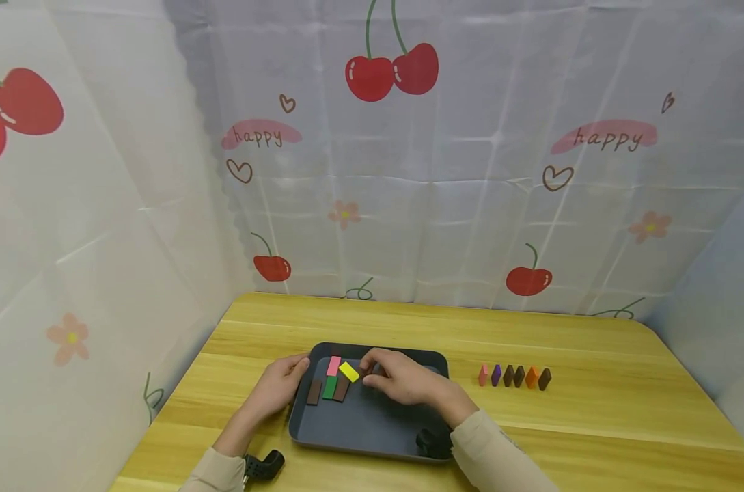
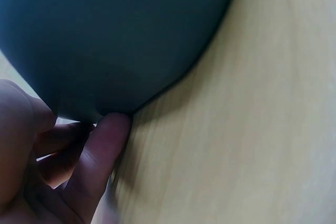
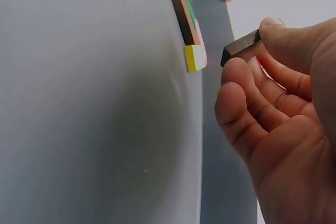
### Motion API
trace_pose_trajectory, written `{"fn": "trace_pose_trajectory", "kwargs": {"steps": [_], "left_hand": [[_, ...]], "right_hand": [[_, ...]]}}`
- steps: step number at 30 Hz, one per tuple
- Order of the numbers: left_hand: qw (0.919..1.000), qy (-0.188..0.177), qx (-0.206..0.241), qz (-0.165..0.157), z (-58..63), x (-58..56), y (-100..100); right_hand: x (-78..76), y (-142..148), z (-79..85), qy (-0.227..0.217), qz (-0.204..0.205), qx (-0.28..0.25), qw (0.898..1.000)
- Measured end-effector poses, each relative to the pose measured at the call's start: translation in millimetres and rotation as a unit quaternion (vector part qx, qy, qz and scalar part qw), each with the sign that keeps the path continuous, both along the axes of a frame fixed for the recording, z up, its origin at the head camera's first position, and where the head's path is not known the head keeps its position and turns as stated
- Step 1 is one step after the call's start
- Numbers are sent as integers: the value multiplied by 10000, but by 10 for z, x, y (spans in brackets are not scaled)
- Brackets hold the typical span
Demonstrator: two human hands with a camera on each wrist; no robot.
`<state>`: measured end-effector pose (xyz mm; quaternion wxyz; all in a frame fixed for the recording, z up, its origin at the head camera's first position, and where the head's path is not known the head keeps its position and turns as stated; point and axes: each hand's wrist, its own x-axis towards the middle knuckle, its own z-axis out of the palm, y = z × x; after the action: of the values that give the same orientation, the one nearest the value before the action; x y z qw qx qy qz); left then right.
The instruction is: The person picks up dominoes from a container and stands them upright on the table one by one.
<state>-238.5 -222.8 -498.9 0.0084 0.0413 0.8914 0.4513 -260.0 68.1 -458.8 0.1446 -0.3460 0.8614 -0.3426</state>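
My left hand (image 1: 277, 384) grips the left rim of a dark grey tray (image 1: 372, 427); in the left wrist view, its thumb and fingers pinch the edge of the tray (image 2: 115, 35). Over the tray, my right hand (image 1: 402, 377) pinches a dark brown domino block (image 3: 242, 45) between thumb and fingers. Left of that hand, in the tray, lie a yellow block (image 1: 349, 372), a pink block (image 1: 333, 365), a green block (image 1: 330, 387) and two brown ones, one brown block (image 1: 314, 392) standing a little apart.
On the wooden table (image 1: 593, 424), right of the tray, several blocks stand upright in a row, from a pink block (image 1: 483, 374) past an orange block (image 1: 532, 377) to a dark one. Behind hangs a cherry-print curtain (image 1: 445, 205). A black wrist device (image 1: 264, 465) is by the left sleeve.
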Motion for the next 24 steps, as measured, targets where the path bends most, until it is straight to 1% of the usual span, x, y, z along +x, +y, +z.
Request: {"fn": "trace_pose_trajectory", "kwargs": {"steps": [8,11,16,24], "left_hand": [[10000,-45,-13,38,13,16,-3],[10000,-37,-19,22,20,23,-4],[9999,67,-76,-46,22,18,-10],[10000,-4,-23,-42,26,17,-7]], "right_hand": [[53,85,66,-296,155,-147,9993],[69,114,80,-321,120,-290,9990],[102,167,118,-219,85,-497,9985],[177,310,195,-400,-19,-807,9959]]}}
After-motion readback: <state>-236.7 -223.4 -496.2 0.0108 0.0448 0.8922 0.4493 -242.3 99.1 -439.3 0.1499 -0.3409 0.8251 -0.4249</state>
